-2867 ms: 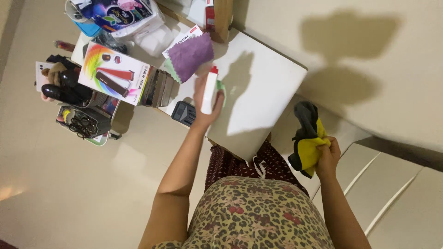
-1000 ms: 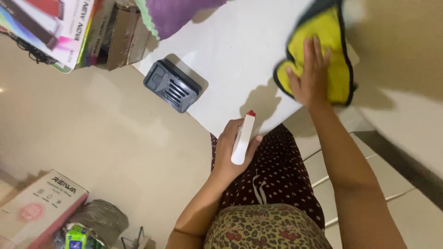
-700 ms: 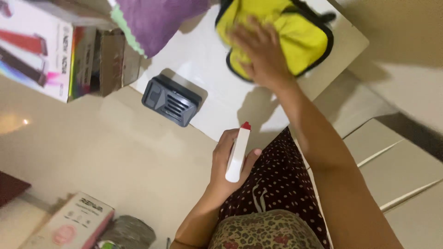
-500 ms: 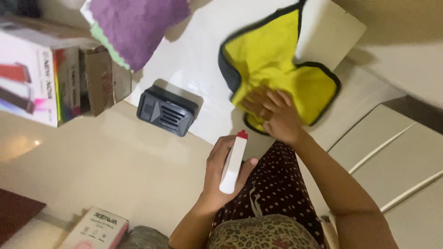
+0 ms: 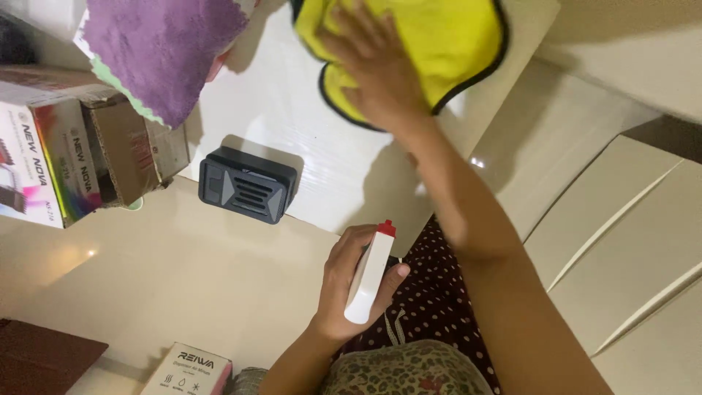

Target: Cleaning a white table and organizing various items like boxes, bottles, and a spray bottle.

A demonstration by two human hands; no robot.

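Both arms are bare, with no sleeves showing down to the hands; the left hand [image 5: 351, 281] and the right hand [image 5: 376, 69] carry no rings, watch or gloves that can be made out; the top has a leopard-spot print in tan and brown; the trousers are dark maroon with small pale dots and a pale drawstring.

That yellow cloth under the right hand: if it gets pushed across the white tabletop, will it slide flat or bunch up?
Probably bunches: the yellow cloth lies soft and wavy-edged under the right hand, so it looks floppy. The white tabletop looks glossy, so the cloth should glide easily. It likely weighs little.
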